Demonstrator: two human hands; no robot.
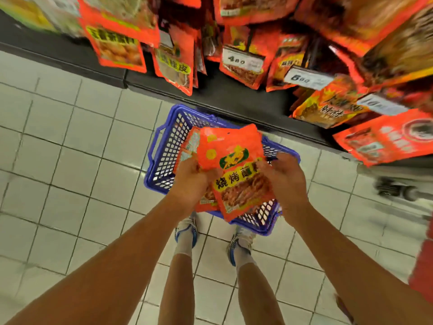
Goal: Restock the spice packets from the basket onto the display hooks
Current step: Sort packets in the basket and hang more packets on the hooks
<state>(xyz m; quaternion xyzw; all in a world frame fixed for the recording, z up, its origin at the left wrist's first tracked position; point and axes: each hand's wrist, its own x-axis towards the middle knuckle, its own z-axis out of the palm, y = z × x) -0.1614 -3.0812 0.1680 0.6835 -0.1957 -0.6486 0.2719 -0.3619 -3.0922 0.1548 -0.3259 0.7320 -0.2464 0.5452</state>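
Observation:
I hold a small stack of orange-red spice packets (234, 165) above a blue plastic basket (164, 146) that stands on the tiled floor. My left hand (191, 181) grips the stack's left edge. My right hand (284, 181) grips its right edge. The top packet faces me, with a green logo and yellow lettering. More packets of the same kind (243, 66) hang on the display hooks above and beyond the basket. What lies inside the basket is mostly hidden by the stack and my hands.
A dark shelf base (210, 90) runs across behind the basket. White price tags (307, 77) hang among the packets. Large packets (386, 139) jut out at the right. My two feet (187, 231) stand just behind the basket on white tiles.

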